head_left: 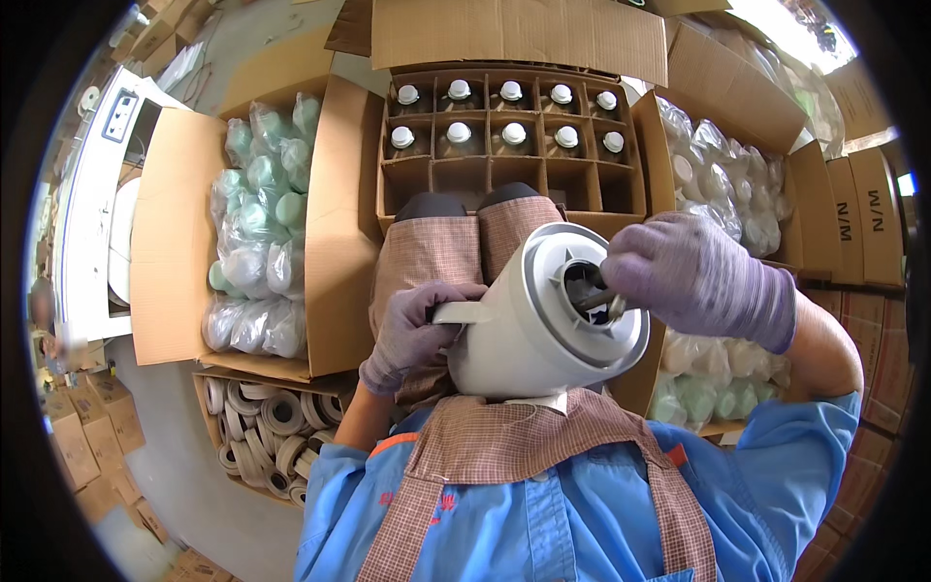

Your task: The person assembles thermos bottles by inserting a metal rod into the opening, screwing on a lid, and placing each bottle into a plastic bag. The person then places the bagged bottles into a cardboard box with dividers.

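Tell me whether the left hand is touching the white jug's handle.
Touching. The head view shows the left hand with its gloved fingers wrapped around the handle of the white jug.

From here I can't see the tip of the metal tool [593, 299]: it goes into the dark opening of the white jug [543, 320], and the right hand [700, 279] covers its upper end. The jug's base is hidden against my apron [504, 441]. The left hand [419, 325] covers part of the jug's handle [464, 312], so its grip is unclear. Behind the jug, my knees block the front cells of the divided carton [512, 145]. Left of the jug, the bagged pieces [254, 242] are perhaps lids, too blurred to tell.
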The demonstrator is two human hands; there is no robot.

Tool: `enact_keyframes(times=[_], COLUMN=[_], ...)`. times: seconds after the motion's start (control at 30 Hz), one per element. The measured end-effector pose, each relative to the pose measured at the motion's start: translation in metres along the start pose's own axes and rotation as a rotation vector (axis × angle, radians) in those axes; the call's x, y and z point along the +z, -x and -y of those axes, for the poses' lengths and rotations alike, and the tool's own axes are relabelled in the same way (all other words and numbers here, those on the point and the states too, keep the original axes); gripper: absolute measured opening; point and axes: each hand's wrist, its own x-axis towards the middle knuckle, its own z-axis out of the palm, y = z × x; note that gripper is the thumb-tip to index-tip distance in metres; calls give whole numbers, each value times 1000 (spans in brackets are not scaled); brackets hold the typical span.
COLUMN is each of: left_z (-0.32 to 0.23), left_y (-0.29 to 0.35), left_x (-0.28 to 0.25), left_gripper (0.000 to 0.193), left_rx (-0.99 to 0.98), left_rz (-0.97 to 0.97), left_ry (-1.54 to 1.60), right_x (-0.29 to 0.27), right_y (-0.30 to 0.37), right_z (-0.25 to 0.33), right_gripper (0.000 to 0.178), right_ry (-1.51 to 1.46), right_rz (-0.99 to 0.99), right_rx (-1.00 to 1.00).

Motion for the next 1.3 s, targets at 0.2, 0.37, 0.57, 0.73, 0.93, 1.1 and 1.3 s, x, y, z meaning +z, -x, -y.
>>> enact_keyframes(times=[0.2, 0.37, 0.57, 0.73, 0.93, 1.1, 1.3], left_z=[4, -13, -3, -13, -22, -21, -31], left_y=[-1, 14, 14, 6, -2, -7, -3], left_x=[6, 43, 19, 18, 30, 34, 40], left_gripper=[41, 30, 35, 31, 24, 21, 22], left_rx=[-3, 150, 150, 146, 198, 156, 152], left_rz=[-43, -139, -147, -101, -131, -93, -99], left_ry=[-215, -708, -609, -689, -783, -725, -753], right_x=[10, 39, 57, 186, 229, 242, 273], right_y=[2, 10, -26, -94, -148, -143, -149], right_z=[6, -39, -166, -276, -305, -331, -322], right_gripper=[17, 18, 30, 34, 31, 37, 43], right_ry=[55, -170, -540, 56, 31, 140, 89], right_rz=[6, -81, -292, -120, 20, 52, -128], right_rx=[156, 408, 939, 899, 995, 955, 899])
